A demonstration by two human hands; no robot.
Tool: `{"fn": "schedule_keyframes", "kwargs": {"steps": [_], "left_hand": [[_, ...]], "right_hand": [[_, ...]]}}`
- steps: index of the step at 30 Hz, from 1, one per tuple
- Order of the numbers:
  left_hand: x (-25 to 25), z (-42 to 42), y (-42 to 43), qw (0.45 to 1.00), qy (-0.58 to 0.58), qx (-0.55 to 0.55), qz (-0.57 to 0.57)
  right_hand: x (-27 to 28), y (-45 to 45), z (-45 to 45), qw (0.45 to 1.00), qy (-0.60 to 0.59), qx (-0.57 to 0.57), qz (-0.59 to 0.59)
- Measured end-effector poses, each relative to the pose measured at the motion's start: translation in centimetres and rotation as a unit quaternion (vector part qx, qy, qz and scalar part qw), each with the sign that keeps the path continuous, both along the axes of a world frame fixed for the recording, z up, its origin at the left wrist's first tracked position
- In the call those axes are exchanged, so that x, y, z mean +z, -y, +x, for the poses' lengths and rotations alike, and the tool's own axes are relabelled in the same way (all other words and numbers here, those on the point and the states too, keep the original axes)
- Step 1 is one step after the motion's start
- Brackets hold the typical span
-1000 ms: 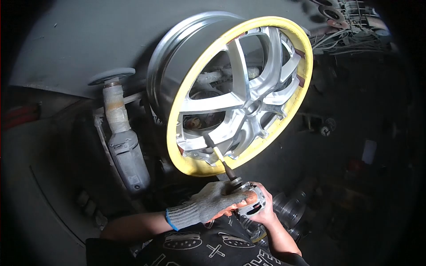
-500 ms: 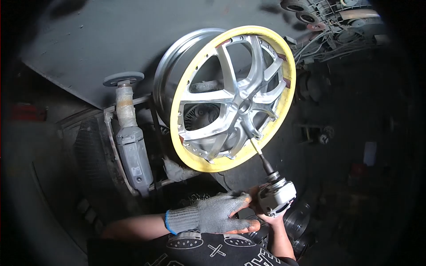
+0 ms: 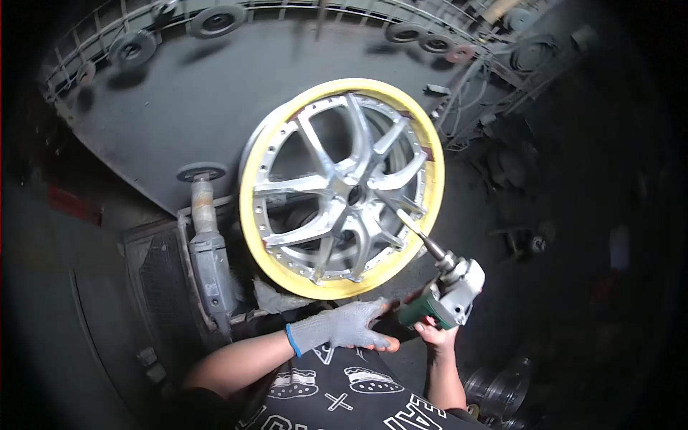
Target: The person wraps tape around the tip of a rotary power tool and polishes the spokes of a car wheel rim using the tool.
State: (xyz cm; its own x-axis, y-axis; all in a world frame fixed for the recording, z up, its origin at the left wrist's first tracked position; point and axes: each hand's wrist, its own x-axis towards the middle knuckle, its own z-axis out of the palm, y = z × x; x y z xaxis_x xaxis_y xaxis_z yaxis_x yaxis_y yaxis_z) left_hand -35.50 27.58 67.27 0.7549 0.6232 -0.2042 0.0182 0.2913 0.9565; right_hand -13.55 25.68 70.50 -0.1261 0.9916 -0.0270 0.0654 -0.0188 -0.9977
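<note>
Fingers: from far off, I saw the gloved left hand (image 3: pixel 337 328) spread wide near the power tool (image 3: pixel 459 292); the bare right hand (image 3: pixel 438 337) gripped it.
Wire rack (image 3: pixel 287 8): round discs (image 3: pixel 216 21) hung along it; I couldn't make out any box.
Wheel (image 3: pixel 308 233): it sat tilted in front of both hands.
Power tool: I thought it wanted a firm hold and slow, smooth moves.
Tip (image 3: pixel 411 221): I couldn't tell if it touched; a light press seemed kindest to the metal.
</note>
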Motion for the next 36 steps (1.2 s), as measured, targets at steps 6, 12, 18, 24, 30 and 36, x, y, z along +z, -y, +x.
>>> {"fn": "schedule_keyframes", "kwargs": {"steps": [6, 12, 18, 24, 30, 36], "left_hand": [[-3.4, 4.8, -0.7, 0.999, 0.013, -0.021, 0.044], [0.2, 5.2, -1.5, 0.99, -0.127, -0.046, 0.03], [-0.6, 6.5, -1.1, 0.982, -0.169, -0.015, 0.086], [1.1, 6.9, -2.0, 0.974, -0.203, -0.05, 0.091], [-3.9, 7.7, -1.4, 0.951, 0.196, 0.228, -0.074], [-1.4, 10.4, -2.8, 0.891, 0.263, 0.307, -0.204]], "right_hand": [[-1.6, -1.5, 1.8, 0.993, -0.113, 0.031, -0.016], [-2.9, -2.2, 3.3, 0.979, -0.187, 0.054, -0.057], [-3.4, -2.6, 4.0, 0.956, -0.269, 0.094, -0.063], [-5.1, -2.7, 4.8, 0.945, -0.309, 0.081, -0.075], [-4.9, -3.2, 5.4, 0.956, -0.28, 0.074, -0.042], [-5.2, -3.2, 4.0, 0.974, -0.225, 0.014, 0.011]]}}
